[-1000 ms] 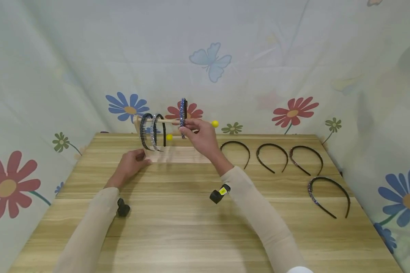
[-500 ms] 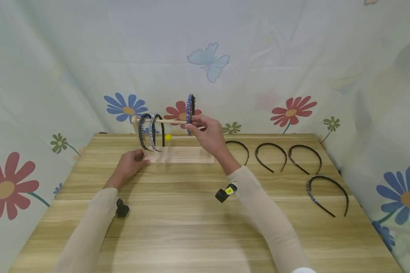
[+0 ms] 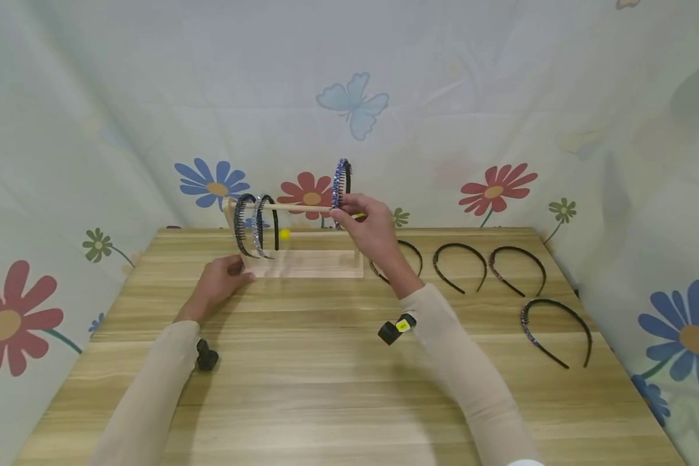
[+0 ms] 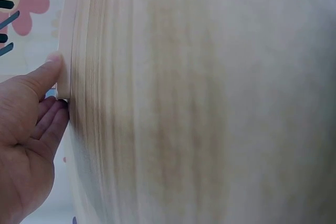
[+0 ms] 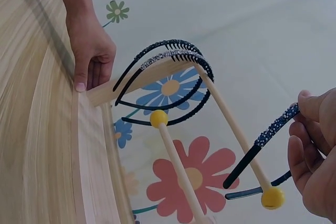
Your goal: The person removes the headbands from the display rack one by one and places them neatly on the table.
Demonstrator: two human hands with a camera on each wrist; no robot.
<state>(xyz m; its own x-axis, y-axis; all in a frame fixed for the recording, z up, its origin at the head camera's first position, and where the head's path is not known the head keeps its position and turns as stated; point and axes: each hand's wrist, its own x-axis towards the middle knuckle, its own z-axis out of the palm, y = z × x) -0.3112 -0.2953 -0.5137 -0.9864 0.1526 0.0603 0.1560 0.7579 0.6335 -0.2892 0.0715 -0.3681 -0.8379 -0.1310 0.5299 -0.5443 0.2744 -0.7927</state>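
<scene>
- Left hand (image 3: 220,279) doing what?
- Pinching the rack (image 3: 309,266) by the left end of its base, thumb opposite fingers.
- Right hand (image 3: 374,226)?
- Pinching the blue headband (image 3: 338,184) upright, out by the yellow ball (image 5: 273,198) tipping the upper rod (image 3: 303,208). Rod runs between its legs; can't tell if they touch.
- Others on the rod?
- Dark headband (image 3: 239,226) and silver headband (image 3: 257,226), both hanging near the left upright (image 3: 229,210).
- Worktop (image 3: 303,388)?
- Rack toward the back, four headbands (image 3: 527,327) lying flat to its right.
</scene>
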